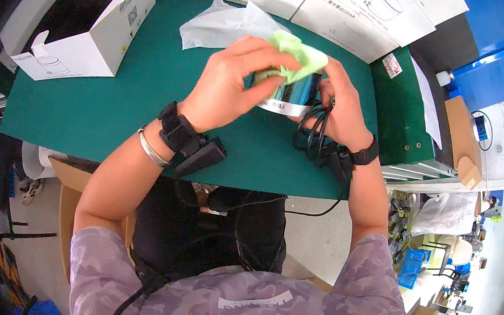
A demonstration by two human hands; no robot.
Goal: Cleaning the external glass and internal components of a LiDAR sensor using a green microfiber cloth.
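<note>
My left hand (pixel 242 76) pinches a light green cloth (pixel 303 59) and presses it on the top and side of a dark, glossy cylindrical lidar sensor (pixel 303 91). A white label strip with writing (pixel 286 107) runs along the sensor's lower edge. My right hand (pixel 339 99) supports the sensor from the right side, its fingers partly hidden behind the device and cloth. A coiled black cable (pixel 317 128) hangs against my right palm. Behind my hands, a crumpled translucent plastic bag (pixel 228 23) lies on the green tabletop (pixel 140 95).
An open white carton (pixel 102 48) stands at the back left. Several closed white boxes with printed lidar drawings (pixel 344 23) line the back right. Past the right edge is a green cabinet side (pixel 400 115). A brown cardboard box (pixel 67 189) stands below the table at left.
</note>
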